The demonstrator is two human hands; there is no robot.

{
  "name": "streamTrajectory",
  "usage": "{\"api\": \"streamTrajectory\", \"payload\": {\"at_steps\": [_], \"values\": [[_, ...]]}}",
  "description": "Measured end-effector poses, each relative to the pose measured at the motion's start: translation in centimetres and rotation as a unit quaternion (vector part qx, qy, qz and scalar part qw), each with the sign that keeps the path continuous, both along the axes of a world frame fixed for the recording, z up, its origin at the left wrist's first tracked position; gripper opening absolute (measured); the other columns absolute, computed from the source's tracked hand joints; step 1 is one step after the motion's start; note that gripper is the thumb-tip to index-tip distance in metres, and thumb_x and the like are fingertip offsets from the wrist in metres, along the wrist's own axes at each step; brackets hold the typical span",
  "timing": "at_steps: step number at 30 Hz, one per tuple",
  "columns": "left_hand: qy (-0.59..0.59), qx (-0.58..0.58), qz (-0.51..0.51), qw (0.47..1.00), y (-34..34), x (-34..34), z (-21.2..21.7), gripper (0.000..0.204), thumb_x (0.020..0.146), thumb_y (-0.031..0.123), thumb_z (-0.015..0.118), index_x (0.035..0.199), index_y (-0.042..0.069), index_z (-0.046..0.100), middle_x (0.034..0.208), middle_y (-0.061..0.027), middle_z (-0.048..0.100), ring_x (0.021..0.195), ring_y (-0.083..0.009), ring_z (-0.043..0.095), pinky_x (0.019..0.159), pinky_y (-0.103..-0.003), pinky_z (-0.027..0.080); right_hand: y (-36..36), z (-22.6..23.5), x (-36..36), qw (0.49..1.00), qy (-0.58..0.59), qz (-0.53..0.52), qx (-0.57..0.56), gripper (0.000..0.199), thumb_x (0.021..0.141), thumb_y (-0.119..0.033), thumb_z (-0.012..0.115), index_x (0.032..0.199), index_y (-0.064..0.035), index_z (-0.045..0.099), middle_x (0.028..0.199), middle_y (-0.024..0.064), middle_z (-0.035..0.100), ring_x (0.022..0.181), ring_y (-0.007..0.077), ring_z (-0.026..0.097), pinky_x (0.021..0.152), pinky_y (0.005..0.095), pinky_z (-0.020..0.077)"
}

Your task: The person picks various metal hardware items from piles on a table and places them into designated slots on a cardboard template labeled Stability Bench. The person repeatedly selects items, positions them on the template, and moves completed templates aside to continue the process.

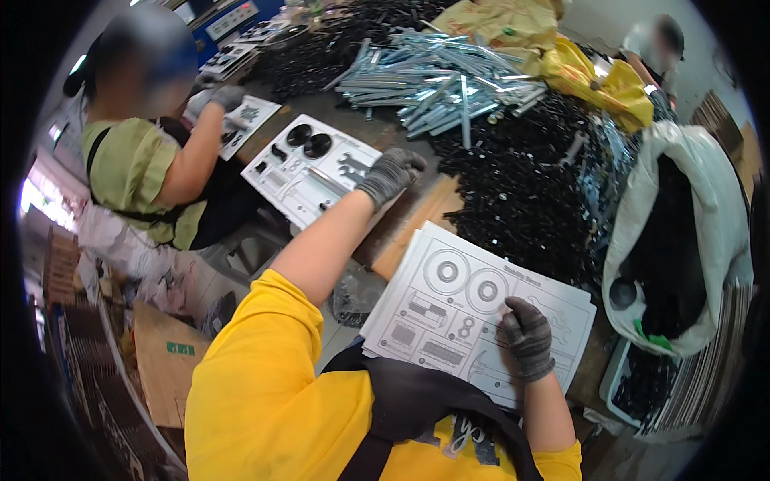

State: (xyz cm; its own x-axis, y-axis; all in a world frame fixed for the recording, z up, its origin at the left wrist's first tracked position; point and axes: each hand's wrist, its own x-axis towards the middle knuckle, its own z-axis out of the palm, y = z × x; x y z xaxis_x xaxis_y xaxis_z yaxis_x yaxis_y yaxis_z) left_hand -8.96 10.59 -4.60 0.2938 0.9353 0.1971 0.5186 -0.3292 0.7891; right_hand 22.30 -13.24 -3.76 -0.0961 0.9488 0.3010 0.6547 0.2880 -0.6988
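Observation:
My left hand [391, 175], in a grey work glove, reaches over the right edge of a white printed card [277, 200]. Its fingers are bent together, and whatever they may hold is hidden. On that card lie two black discs [309, 140], wrenches [353, 167], a metal tube [329, 181] and small black parts. My right hand [528, 338], gloved alike, is over a stack of white sheets [385, 317] printed with outlines of parts. Its fingers curl inward, and I cannot see what is in them.
Beyond the sheets spreads a heap of black parts [521, 188], with a pile of silver tubes [433, 80] behind. A white sack [698, 144] and a blue bin [613, 393] stand at right. One co-worker [132, 172] handles another card at left; another person [654, 48] is far right.

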Motion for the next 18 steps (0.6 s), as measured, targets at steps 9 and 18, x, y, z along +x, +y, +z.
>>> {"api": "streamTrajectory", "payload": {"at_steps": [9,18], "values": [[-0.234,-0.236,0.318,0.888,-2.8,-22.6,5.4,0.029,0.082,-0.002,0.047,0.108,0.006,0.053,0.071,-0.0026,0.053,0.055,-0.0108,0.052,0.043,-0.02,0.041,-0.2,-0.5,0.1,0.999,-0.011,-0.018,-0.031,0.022,0.076,-0.011,0.059,0.097,-0.0057,0.061,0.082,0.012,0.062,0.073,0.0253,0.059,0.067,0.0338,0.048],[-0.288,-0.158,0.441,0.835,-1.3,-35.0,0.6,0.013,0.08,0.004,0.055,0.092,0.005,0.059,0.074,-0.0063,0.06,0.058,-0.0159,0.057,0.047,-0.025,0.048,-0.2,-0.6,-0.7,0.998,-0.046,-0.046,-0.018,0.02,0.077,-0.004,0.054,0.097,-0.0022,0.059,0.079,0.0096,0.061,0.07,0.0185,0.057,0.065,0.0289,0.0465]]}}
